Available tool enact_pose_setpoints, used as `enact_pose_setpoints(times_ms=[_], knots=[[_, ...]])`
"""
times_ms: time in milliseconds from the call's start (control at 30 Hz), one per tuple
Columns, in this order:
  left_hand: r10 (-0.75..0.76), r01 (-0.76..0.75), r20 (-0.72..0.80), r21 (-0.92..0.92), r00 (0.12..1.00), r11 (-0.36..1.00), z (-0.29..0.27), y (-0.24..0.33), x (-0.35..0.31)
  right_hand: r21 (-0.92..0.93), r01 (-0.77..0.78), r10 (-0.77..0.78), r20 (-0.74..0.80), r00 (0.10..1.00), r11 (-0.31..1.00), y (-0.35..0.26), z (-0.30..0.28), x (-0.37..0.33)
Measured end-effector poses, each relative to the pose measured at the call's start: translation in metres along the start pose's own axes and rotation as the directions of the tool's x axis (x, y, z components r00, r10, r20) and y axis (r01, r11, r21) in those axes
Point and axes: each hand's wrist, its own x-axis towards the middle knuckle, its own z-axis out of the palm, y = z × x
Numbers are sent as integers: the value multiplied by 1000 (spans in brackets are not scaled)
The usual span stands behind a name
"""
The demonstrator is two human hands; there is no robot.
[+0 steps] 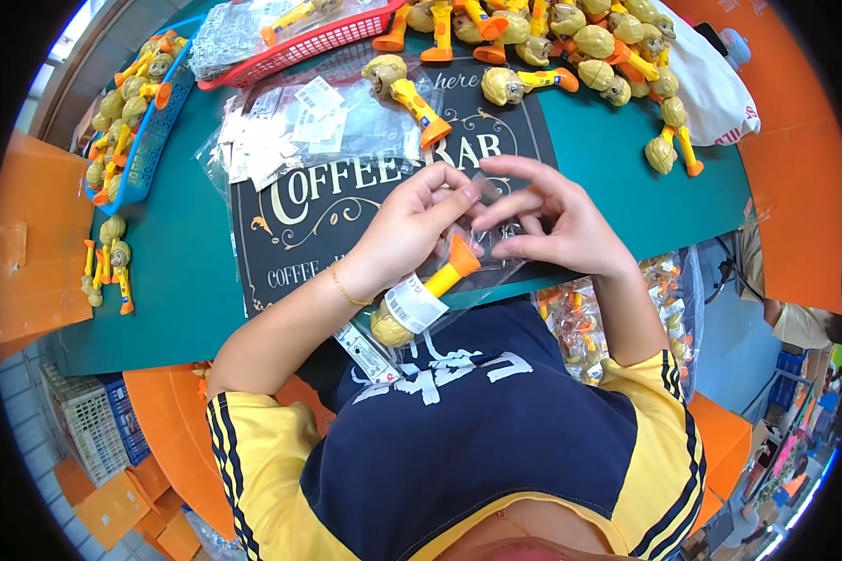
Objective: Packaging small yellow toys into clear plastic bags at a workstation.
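Observation:
My left hand (426, 220) is closed, its thumb and fingertips pinching the upper edge of a clear plastic bag (482, 280). Inside the bag lies a toy figure (453, 266) with a yellow stem, an orange flared foot and a golden head, tilted with the head toward my body. A white printed label (415, 304) covers part of it. Close by on the right, my right hand (566, 224) has its fingers curved and spread apart beside the bag's edge. Whether its fingertips touch the film is hard to see.
Many similar toys (594, 42) are heaped at the table's far side. A blue basket (159, 140) of toys and a red basket (299, 45) of packaging stand at the left. Loose labels (318, 98) lie on clear bags over a black printed mat (299, 238). Bagged toys (575, 327) sit by my right arm.

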Motion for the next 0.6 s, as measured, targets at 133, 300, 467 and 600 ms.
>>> enact_pose_setpoints(times_ms=[133, 300, 467, 600], knots=[[-38, 39, 37, -27, 999, 999, 2, -1, -2, -11, -22, 23, 176, 984, 1000, -1, 3, 1], [64, -64, -3, 25, 998, 998, 5, -1, -2, -66, 109, -97, 158, 983, 992, 5, 15, 6], [96, -95, -14, 19, 995, 995, 4, -2, -2, -150, 121, -102, 126, 987, 981, -2, 18, 6], [128, -132, 46, 100, 991, 986, -1, -4, -3, -165, 75, -60, 95, 994, 983, -8, 21, 2]])
